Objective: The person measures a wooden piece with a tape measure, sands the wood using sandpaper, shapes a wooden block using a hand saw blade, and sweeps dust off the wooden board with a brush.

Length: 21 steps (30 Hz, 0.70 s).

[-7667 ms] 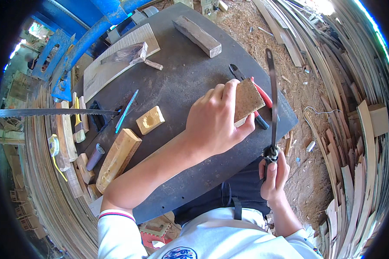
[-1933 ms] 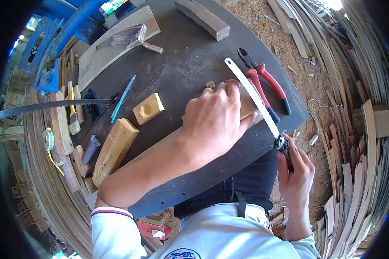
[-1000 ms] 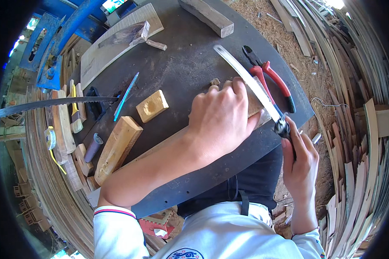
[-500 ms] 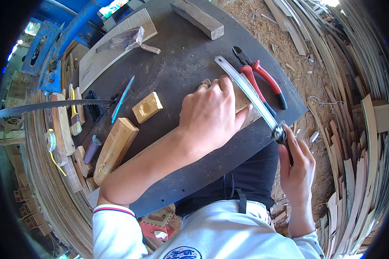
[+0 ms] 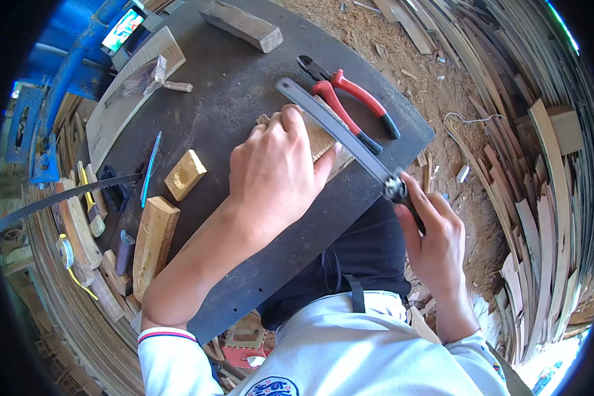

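My right hand [image 5: 435,231] is closed round the black handle of a hacksaw [image 5: 333,125], whose silver frame slants away to the far left. The saw lies across the right end of a wood block [image 5: 318,135] on the dark tabletop [image 5: 244,290]. My left hand [image 5: 270,165] presses that block down, fingers curled over it and thumb stretched out beside the saw. Most of the block is hidden under this hand. Just beyond the saw are cutting pliers [image 5: 350,105] with red and black handles.
Left on the table are a small wood block [image 5: 185,175], a longer wooden piece [image 5: 155,244], a blue pen [image 5: 151,168] and a long toothed blade [image 5: 66,195]. A board [image 5: 129,99] and a wood offcut [image 5: 241,25] lie farther back. Stacked wood strips [image 5: 541,218] line the right.
The view has turned, so the table and its things appear farther left. Against the block the hacksaw has shifted only slightly. Both hands keep their holds.
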{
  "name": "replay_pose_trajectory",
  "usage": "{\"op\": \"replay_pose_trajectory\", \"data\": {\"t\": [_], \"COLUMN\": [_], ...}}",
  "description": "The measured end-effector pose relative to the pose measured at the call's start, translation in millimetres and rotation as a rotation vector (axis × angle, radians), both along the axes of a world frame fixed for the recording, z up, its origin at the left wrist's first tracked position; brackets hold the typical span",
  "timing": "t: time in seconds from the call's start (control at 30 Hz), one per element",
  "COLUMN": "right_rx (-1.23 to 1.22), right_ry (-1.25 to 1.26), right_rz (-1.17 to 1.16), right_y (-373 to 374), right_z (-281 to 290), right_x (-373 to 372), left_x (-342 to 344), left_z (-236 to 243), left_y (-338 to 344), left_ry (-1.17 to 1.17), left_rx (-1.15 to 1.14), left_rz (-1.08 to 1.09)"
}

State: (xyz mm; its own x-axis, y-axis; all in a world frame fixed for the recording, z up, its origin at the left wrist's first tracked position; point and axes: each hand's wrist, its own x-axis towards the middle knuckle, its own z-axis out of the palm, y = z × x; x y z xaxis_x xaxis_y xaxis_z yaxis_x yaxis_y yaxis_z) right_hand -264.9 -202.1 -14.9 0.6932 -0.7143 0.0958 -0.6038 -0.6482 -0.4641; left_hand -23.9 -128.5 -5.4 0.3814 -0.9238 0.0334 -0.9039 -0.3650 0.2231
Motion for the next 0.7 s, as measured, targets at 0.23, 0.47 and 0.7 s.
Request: {"op": "replay_pose_trajectory", "data": {"t": [0.23,0.47,0.7], "right_rx": [-0.034,0.058,-0.026], "right_ry": [-0.053,-0.038,-0.015], "right_rz": [0.063,0.033,0.060], "right_y": [-5,-11,-7], "right_z": [3,-4,13], "right_x": [15,14,21], "left_x": [3,0,3], "left_z": [-2,0,-1], "left_y": [2,0,0], "left_ry": [0.036,0.045,0.038], "left_rx": [-0.016,-0.009,-0.031], "left_rz": [0.011,0.009,0.008]}}
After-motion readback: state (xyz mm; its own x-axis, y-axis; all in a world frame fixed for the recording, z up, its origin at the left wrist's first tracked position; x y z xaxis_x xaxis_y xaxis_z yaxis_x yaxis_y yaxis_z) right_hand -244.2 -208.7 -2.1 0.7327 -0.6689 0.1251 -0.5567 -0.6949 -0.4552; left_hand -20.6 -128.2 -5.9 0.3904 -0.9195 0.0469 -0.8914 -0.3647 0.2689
